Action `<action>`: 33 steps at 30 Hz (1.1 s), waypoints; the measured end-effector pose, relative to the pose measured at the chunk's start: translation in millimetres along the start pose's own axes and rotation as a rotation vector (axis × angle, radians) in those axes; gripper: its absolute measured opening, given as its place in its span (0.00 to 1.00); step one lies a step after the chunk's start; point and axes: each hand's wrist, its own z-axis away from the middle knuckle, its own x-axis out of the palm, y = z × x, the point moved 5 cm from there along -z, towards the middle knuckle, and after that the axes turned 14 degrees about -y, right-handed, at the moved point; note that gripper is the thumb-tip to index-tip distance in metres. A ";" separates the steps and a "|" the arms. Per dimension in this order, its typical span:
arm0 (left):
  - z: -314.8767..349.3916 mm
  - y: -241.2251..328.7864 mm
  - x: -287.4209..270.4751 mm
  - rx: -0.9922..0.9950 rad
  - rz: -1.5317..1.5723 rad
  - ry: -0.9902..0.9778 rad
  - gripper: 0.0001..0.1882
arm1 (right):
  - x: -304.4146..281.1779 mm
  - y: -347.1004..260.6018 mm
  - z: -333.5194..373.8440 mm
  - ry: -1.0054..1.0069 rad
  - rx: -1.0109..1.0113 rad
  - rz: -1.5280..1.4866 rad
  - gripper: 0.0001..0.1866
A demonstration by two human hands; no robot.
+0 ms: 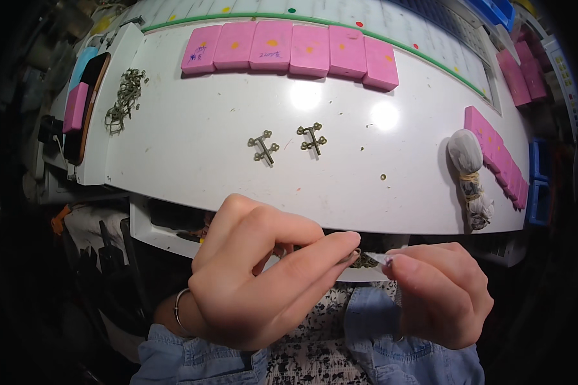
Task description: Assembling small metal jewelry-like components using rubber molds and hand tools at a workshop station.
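Observation:
My left hand [270, 276] is closed in front of the table's near edge, thumb and fingers pinched together. At its fingertips is something small and brownish, mostly hidden. My right hand [440, 292] is closed on a small pointed blade [374, 257], its tip turned toward the left fingertips. Just beyond the tip lie small olive-green pieces [366, 262], which seem to be in the open drawer. Farther off on the white table [205, 147] rest two olive-green branched pieces with ringed ends, one on the left [263, 148] and one on the right [312, 139].
Pink blocks stand in a row [273, 46] along the back, with more [498, 154] at the right. Beside those lies a cloth-wrapped bundle [467, 160]. Tangled olive-green scraps [126, 99] are heaped at left, near a phone [95, 106]. An open drawer [164, 236] sits below the table edge.

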 end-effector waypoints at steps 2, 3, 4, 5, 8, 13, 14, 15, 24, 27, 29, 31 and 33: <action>0.9 1.0 0.0 -0.004 -0.038 0.022 0.20 | 1.8 -2.0 -2.3 -0.007 -0.012 0.010 0.14; 1.3 1.6 -0.9 -0.006 -0.076 0.044 0.20 | 2.9 -3.5 -3.8 -0.012 -0.025 0.020 0.14; 1.8 0.9 -2.2 -0.008 -0.077 0.045 0.20 | 3.7 -4.6 -5.2 -0.014 -0.026 0.019 0.14; 1.7 2.2 -3.4 0.020 -0.139 0.036 0.20 | 4.5 -5.8 -6.2 -0.025 -0.020 0.039 0.14; 2.0 6.2 -5.0 0.040 -0.238 0.022 0.20 | 7.2 -7.7 -6.5 -0.038 -0.034 0.085 0.15; 6.1 8.5 -6.0 0.105 -0.376 0.090 0.20 | 9.3 -16.5 -7.0 -0.076 -0.056 0.142 0.16; 5.5 9.0 -8.2 0.121 -0.358 0.050 0.19 | 9.9 -18.6 -7.2 -0.095 -0.050 0.179 0.16; 4.1 9.1 -7.9 0.143 -0.337 0.009 0.19 | 10.6 -19.5 -6.9 -0.113 -0.040 0.221 0.17; 4.3 -0.7 -8.7 0.176 -0.286 0.026 0.16 | 5.2 -16.4 -6.3 -0.202 -0.124 0.160 0.17; 2.1 -6.4 -7.9 0.058 -0.054 0.002 0.16 | 3.7 -8.5 -7.2 -0.191 -0.032 -0.041 0.15; 0.4 -9.4 -8.4 0.044 0.054 -0.033 0.15 | -0.6 -0.5 -1.3 -0.077 -0.028 -0.006 0.11; 0.8 -12.2 -5.1 0.032 0.161 -0.069 0.15 | -1.2 3.4 -1.0 -0.088 -0.015 -0.014 0.09; 2.2 -14.9 -2.9 -0.037 0.311 -0.060 0.15 | 0.5 8.0 -0.4 -0.089 -0.027 -0.168 0.09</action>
